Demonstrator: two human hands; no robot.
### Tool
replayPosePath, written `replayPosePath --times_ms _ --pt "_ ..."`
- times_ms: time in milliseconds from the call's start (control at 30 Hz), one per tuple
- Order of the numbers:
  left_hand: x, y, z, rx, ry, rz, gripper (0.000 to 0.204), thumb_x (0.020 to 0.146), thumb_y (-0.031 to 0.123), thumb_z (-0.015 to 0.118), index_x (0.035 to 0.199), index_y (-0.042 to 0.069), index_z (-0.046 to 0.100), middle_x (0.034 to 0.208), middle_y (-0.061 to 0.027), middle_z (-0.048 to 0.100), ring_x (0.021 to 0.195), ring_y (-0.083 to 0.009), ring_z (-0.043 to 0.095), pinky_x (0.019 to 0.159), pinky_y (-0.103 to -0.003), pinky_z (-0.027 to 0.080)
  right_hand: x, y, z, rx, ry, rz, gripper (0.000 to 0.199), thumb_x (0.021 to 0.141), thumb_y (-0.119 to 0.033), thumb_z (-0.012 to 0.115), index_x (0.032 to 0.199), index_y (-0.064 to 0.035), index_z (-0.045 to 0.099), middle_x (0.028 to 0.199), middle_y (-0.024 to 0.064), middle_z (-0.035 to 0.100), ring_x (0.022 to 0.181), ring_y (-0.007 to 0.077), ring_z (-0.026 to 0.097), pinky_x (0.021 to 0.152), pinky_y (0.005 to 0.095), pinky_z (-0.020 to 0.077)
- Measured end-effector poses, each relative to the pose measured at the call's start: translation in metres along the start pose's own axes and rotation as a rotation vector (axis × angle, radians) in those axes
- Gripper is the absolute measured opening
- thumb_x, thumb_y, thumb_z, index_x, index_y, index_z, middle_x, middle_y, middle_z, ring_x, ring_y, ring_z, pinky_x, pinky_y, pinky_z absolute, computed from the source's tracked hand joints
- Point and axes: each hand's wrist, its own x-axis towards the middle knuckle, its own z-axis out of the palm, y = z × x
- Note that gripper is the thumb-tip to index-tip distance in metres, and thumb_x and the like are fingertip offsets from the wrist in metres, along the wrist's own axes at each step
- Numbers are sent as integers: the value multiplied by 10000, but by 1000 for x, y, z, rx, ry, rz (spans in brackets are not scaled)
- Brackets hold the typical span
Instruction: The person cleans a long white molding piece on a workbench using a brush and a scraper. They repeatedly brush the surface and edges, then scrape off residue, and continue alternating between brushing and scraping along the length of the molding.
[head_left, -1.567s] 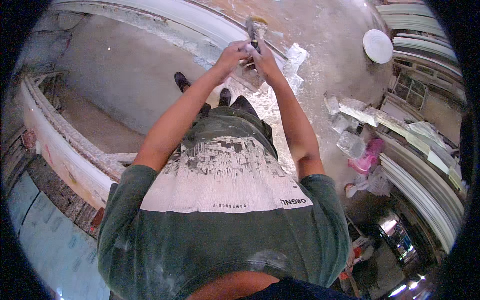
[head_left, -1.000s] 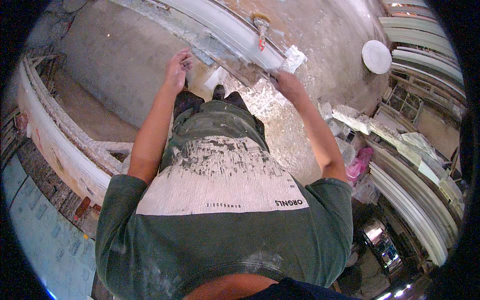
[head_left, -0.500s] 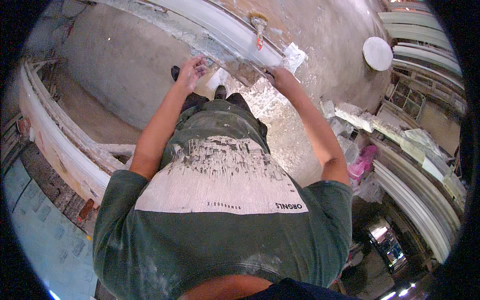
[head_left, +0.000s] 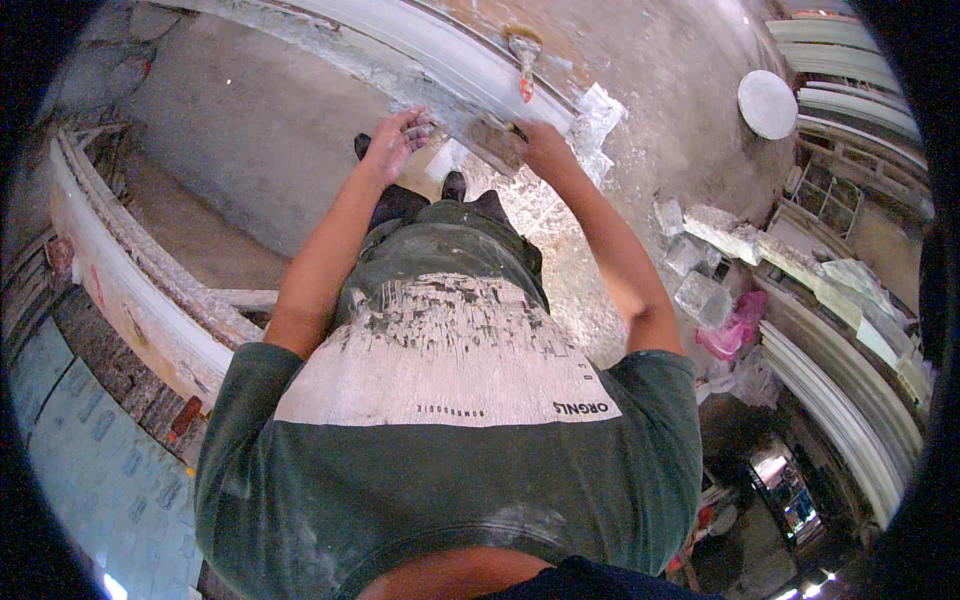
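Note:
A long white moulding runs from the upper left toward the upper middle, with a rough, plaster-smeared near edge. My left hand is beside that edge, its fingers apart and whitened, with nothing in it. Around a dark-handled tool my right hand is closed, near the moulding's right end. The tool's working part cannot be told from the grey-brown surface there. A brush with tan bristles and a red-tipped handle lies on the far side of the moulding.
White plaster scraps lie past the moulding's end, and crumbs cover the floor by my feet. A round white lid-like disc stands farther right. White moulding lengths and a pink plastic bag are at right; a curved white piece is at left.
My left hand has shifted slightly right and its fingers have spread more. My right hand has moved left and a little up along the moulding with the tool.

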Motion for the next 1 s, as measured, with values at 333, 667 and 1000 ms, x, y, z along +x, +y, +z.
replayPosePath --times_ms 333,667,1000 --pt "15 -17 -13 -118 75 -54 237 912 219 533 1052 32 573 929 -91 584 903 -219 583 825 -351 501 -14 -8 22 153 354 10 375 875 -349 598 1021 -5 632 763 180 642 674 334 611 623 406 469" --pt "43 -34 -5 -31 146 36 338 879 217 574 1144 32 474 997 -117 533 927 -256 555 835 -364 478 -8 -43 -12 391 -11 465 318 836 -301 593 961 -14 651 931 229 653 904 388 620 816 451 469" --pt "73 -61 32 729 207 191 243 834 202 559 964 10 632 856 -141 606 786 -220 585 707 -357 479 43 -43 13 51 183 130 304 819 -268 591 959 -7 659 913 261 635 913 422 599 855 479 453"
